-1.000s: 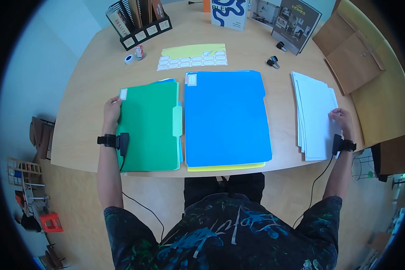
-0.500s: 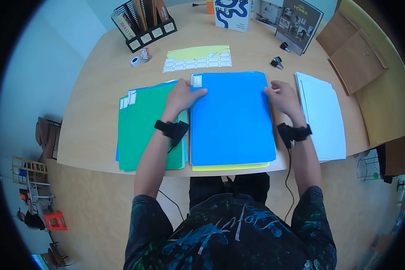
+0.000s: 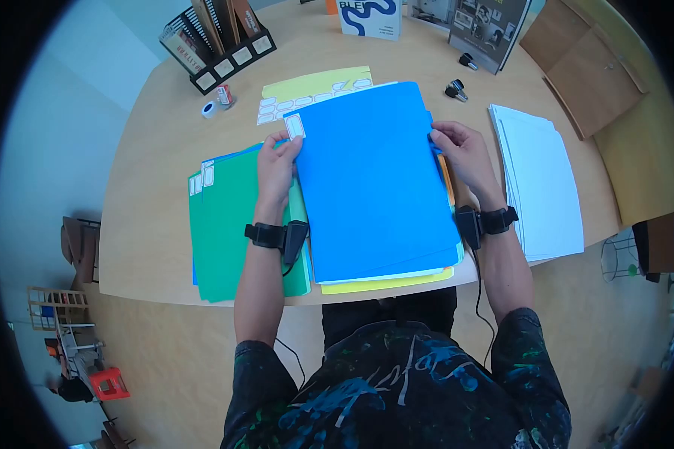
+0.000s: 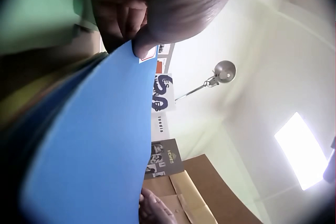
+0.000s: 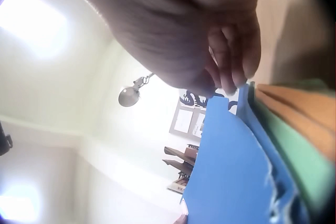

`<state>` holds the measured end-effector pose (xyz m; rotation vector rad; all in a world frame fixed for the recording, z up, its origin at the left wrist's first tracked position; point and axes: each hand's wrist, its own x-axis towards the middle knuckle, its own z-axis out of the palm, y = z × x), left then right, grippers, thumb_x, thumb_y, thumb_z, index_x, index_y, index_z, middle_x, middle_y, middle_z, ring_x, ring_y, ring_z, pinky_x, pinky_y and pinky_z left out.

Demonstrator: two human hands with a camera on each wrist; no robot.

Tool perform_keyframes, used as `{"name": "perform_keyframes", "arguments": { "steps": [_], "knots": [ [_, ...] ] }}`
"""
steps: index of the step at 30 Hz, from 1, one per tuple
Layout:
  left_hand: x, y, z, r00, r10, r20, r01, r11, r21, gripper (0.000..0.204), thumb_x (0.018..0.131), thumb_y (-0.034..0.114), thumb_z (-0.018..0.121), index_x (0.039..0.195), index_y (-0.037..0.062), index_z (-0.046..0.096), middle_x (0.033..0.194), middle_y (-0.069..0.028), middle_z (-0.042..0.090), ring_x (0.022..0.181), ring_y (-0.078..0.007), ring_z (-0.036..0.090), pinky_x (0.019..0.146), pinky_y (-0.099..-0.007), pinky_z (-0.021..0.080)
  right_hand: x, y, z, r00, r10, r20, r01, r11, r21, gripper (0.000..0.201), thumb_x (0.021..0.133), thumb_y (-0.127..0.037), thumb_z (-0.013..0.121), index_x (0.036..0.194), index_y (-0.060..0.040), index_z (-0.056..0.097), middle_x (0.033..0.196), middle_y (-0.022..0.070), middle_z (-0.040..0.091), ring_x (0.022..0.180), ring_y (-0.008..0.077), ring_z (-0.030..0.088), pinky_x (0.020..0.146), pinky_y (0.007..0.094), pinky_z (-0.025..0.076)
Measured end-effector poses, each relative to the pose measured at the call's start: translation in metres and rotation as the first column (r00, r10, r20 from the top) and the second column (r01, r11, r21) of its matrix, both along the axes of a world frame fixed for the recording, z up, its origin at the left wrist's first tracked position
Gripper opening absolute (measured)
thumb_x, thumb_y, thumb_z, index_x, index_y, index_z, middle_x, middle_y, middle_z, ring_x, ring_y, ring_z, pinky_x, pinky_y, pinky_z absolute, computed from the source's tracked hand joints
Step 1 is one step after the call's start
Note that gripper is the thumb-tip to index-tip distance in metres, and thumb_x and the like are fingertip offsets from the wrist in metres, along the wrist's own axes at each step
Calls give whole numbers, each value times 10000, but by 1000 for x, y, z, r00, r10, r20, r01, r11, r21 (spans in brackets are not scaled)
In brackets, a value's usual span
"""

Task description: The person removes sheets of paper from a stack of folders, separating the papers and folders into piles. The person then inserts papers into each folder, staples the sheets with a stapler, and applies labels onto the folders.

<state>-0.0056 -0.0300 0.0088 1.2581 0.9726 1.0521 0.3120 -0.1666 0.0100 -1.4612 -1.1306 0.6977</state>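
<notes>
Pale wooden tabletop (image 3: 138,232) spread under you, and near its middle the blue card folder (image 3: 374,187) sat askew, upper end lifted! Your left hand (image 3: 275,168) pinched its labelled corner, your right hand (image 3: 468,159) its far edge. Uneven pull risked bending it; a slack pinch risked dropping it crookedly across the green card folders (image 3: 232,232) alongside.

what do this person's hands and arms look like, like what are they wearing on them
The left hand and right hand are ungloved. Each wrist has a black strap carrying a black, boxy device, with a thin dark cable running from it. The short sleeves are dark, with paint-like green flecks.
</notes>
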Motion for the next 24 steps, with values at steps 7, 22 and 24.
{"name": "perform_keyframes", "arguments": {
  "steps": [7, 22, 24],
  "knots": [
    [-2, 4, -9, 999, 28, 44, -28, 1000, 7, 295, 953, 207, 699, 1154, 61, 540, 920, -42, 727, 675, -28, 598, 551, -181, 437, -3, -4, 13, 947, 174, -271, -186, 982, -17, 287, 997, -195, 634, 1215, -12, 664, 969, 54, 726, 868, 77, 650, 737, 237, 510],
    [12, -9, 9, 995, -43, 92, 33, 994, 105, 380, 929, 186, 730, 1210, -2, 555, 926, -77, 750, 828, -68, 665, 721, -197, 504, -24, -7, 15, 976, 194, -103, -179, 973, 143, 601, 828, -195, 817, 1304, -5, 504, 1059, 83, 641, 972, 150, 610, 873, 321, 487],
    [13, -8, 10, 993, -5, 116, -7, 995, 104, 362, 952, 224, 706, 1236, 35, 582, 959, -50, 743, 776, -46, 645, 635, -183, 469, -15, -5, 5, 980, 174, -102, -165, 982, 88, 603, 838, -184, 806, 1321, -5, 492, 1046, 80, 653, 948, 148, 620, 861, 305, 491]
  ]
}}
